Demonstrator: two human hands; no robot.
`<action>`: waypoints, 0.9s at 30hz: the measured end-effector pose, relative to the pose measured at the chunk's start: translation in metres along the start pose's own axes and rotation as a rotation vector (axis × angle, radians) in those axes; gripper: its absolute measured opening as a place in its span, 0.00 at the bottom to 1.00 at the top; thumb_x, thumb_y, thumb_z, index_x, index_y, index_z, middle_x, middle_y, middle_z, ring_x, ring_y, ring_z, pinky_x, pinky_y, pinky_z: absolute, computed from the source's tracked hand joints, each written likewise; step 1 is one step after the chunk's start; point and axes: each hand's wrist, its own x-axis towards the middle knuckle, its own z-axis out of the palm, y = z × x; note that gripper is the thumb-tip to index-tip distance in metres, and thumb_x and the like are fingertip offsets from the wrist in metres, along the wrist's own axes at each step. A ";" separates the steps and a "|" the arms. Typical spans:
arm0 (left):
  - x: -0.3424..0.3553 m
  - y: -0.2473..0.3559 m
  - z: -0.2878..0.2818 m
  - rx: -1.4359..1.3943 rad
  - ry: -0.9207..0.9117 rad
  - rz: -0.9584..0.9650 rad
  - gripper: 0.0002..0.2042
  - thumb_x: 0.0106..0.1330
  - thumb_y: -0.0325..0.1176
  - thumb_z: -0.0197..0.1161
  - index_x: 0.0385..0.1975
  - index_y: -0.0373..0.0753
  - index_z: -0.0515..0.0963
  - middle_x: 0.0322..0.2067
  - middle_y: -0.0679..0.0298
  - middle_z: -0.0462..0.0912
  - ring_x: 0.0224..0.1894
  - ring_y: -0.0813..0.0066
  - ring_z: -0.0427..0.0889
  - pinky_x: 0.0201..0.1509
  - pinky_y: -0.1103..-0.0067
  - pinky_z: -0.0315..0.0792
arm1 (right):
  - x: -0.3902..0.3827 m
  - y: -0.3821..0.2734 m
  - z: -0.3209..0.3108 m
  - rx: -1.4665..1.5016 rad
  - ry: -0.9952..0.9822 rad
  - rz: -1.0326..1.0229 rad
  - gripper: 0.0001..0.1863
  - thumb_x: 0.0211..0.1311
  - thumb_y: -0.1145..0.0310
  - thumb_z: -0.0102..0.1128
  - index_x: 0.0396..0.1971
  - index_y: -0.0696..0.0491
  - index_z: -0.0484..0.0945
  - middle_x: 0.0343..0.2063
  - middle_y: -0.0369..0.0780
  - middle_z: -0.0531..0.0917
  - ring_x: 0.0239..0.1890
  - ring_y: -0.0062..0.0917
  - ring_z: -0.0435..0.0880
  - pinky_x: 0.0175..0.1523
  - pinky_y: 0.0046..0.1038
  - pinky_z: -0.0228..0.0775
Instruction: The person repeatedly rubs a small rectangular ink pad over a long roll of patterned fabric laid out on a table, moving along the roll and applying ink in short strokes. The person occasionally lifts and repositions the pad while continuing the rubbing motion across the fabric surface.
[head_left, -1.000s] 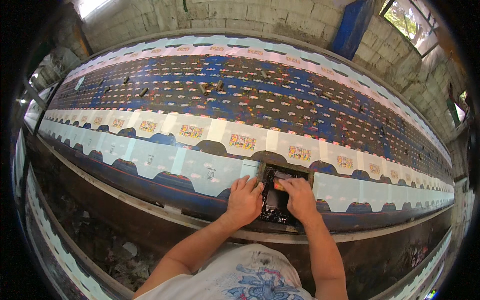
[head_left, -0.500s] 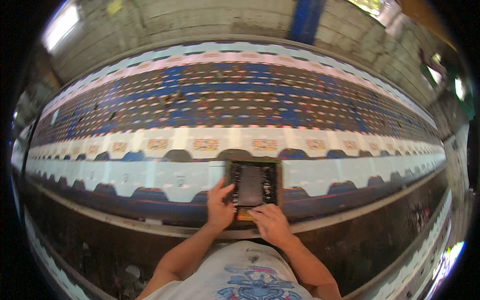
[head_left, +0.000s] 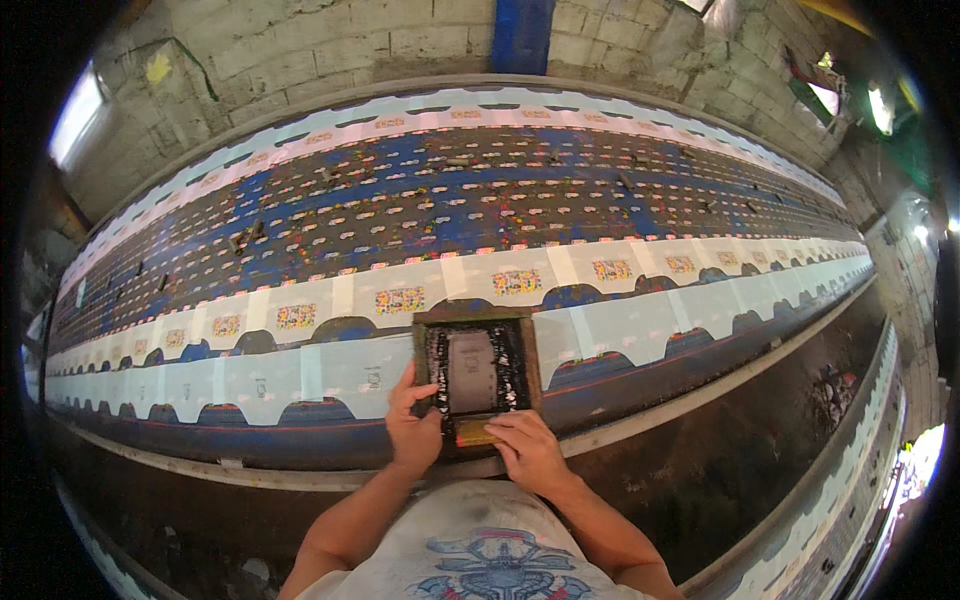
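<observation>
A small wooden printing screen (head_left: 470, 317) lies on a row of white cut fabric pieces (head_left: 625, 335) at the table's near side. Black ink streaks run down both sides of its mesh, around a greyish rectangle. My left hand (head_left: 412, 425) grips the screen's left rim near the lower corner, fingers reaching over its edge. In the closed fingers of my right hand (head_left: 527, 448) is the right end of a yellowish squeegee (head_left: 473, 433), which lies across the screen's lower end. Small dark prints (head_left: 374, 378) mark the pieces to the left.
The long table (head_left: 300, 445) curves across the view. Behind the near row lie pieces with multicoloured prints (head_left: 400, 300), then dark and blue ink-stained strips (head_left: 400, 210). A block wall (head_left: 350, 40) with a blue post (head_left: 521, 35) stands behind. Another table edge (head_left: 800, 450) runs at right.
The screen has moved right along the row with both my hands on it. A dark print now shows on the piece it covered before. The view has shifted right too.
</observation>
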 end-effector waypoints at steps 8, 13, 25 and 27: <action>-0.001 0.025 0.079 -0.129 0.000 -0.140 0.25 0.57 0.03 0.63 0.51 0.36 0.89 0.82 0.44 0.71 0.82 0.56 0.74 0.83 0.65 0.69 | -0.021 0.050 -0.066 0.037 -0.042 -0.013 0.21 0.58 0.85 0.75 0.53 0.57 0.92 0.54 0.46 0.91 0.60 0.46 0.88 0.68 0.46 0.81; -0.005 0.015 0.083 -0.134 -0.048 -0.207 0.24 0.60 0.05 0.64 0.54 0.34 0.88 0.86 0.45 0.64 0.86 0.56 0.67 0.84 0.65 0.68 | -0.017 0.064 -0.077 0.038 -0.091 -0.093 0.22 0.57 0.85 0.76 0.53 0.57 0.92 0.54 0.45 0.91 0.60 0.45 0.88 0.66 0.46 0.81; -0.012 0.001 0.092 -0.009 -0.008 -0.202 0.27 0.58 0.07 0.65 0.57 0.37 0.88 0.81 0.45 0.73 0.82 0.52 0.73 0.83 0.64 0.70 | 0.037 0.058 -0.097 -0.197 -0.537 -0.213 0.22 0.64 0.77 0.67 0.58 0.56 0.89 0.55 0.47 0.89 0.63 0.45 0.86 0.69 0.48 0.79; -0.010 0.009 0.093 -0.031 0.002 -0.197 0.31 0.58 0.10 0.67 0.64 0.37 0.85 0.80 0.44 0.74 0.81 0.49 0.74 0.83 0.62 0.70 | 0.061 0.070 -0.107 -0.134 -0.582 -0.155 0.22 0.63 0.79 0.66 0.58 0.57 0.89 0.54 0.50 0.90 0.61 0.46 0.87 0.69 0.48 0.79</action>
